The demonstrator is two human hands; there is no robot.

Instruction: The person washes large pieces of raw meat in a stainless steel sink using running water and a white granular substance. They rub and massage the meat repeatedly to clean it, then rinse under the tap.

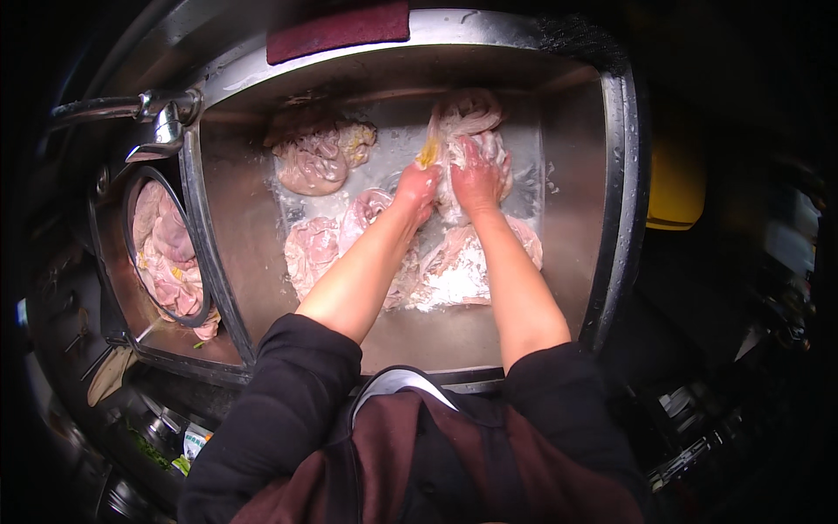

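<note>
Both my hands are down in a large stainless steel sink point(406, 340). Between and under them is a pale, slippery piece of raw offal point(468, 111) with a yellow patch near its left edge. My left hand point(419, 190) has its fingers curled at that yellow patch. On the right, my right hand point(474, 177) grips a whitish, wet fold of the same piece, its fingertips partly hidden. Another pinkish offal piece point(314, 164) lies at the sink's far left. Nearer me, more raw pieces point(314, 252) spread under my forearms, and white powder point(461, 278) is heaped on those at the right.
A chrome faucet point(163, 134) stands at the sink's far left corner. In the smaller basin on the left, a round dark-rimmed container point(208, 288) holds more raw offal. A dark red cloth point(337, 29) hangs over the far rim. Something yellow point(677, 177) stands beyond the right rim.
</note>
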